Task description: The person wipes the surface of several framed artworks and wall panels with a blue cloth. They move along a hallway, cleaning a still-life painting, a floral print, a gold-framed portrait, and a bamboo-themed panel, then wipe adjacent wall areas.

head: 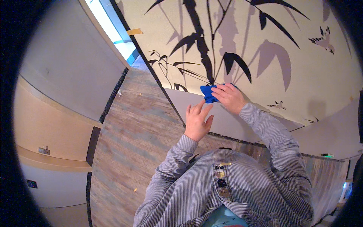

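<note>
A crumpled blue cloth (209,94) lies against the wall at the lower edge of a bamboo mural (204,49). My right hand (229,98) is on the cloth, fingers bent over its right part and hiding some of it. Just below and to the left is my left hand (198,120), its fingers spread and nothing held in it. Its fingertips reach the cloth's lower left corner; whether they touch it I cannot tell. Black bamboo stems and leaves, paler shadow shapes and small birds cover the cream surface. A plain pale wall band (187,103) runs below the mural.
Wood-look flooring (122,142) stretches left and behind me, with small scraps on it. A strip of yellow tape (135,31) sticks to the wall's dark edge. At left stands a wooden door (56,122) with a metal latch (44,150). A bright doorway (116,25) opens beyond.
</note>
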Motion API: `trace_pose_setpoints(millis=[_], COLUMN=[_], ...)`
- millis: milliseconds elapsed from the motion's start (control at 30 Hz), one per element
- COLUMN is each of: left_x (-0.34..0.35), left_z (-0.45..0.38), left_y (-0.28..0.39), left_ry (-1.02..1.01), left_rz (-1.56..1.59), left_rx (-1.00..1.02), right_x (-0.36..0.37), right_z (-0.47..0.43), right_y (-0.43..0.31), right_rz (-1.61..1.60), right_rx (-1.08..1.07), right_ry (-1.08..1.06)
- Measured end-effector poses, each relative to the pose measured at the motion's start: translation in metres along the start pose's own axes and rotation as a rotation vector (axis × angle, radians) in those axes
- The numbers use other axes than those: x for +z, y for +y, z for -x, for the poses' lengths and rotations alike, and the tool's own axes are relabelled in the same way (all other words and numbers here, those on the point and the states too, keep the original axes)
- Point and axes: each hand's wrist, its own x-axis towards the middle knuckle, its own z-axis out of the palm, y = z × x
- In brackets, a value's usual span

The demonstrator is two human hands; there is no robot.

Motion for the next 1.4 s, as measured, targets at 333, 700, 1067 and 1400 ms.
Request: trace_pose_setpoints(millis=[333, 700, 1067, 1400], left_x=[-0.053, 0.000, 0.108, 0.174], left_z=[-0.077, -0.038, -0.017, -0.029], left_y=[-0.016, -0.034, 0.072, 0.169], left_ry=[0.246, 0.055, -0.262, -0.428], left_rz=[0.021, 0.138, 0.330, 0.500], left_rx=[0.157, -0.057, 0.017, 0.243], right_x=[-0.096, -0.016, -0.050, -0.118], right_z=[-0.144, -0.090, 0.090, 0.236], right_y=[0.041, 0.008, 0.054, 0.096], right_rz=[0.245, 0.015, 0.059, 0.053], right_rx=[0.068, -0.240, -0.233, 0.007], right_ry=[0.605, 0.108, -0.193, -0.300])
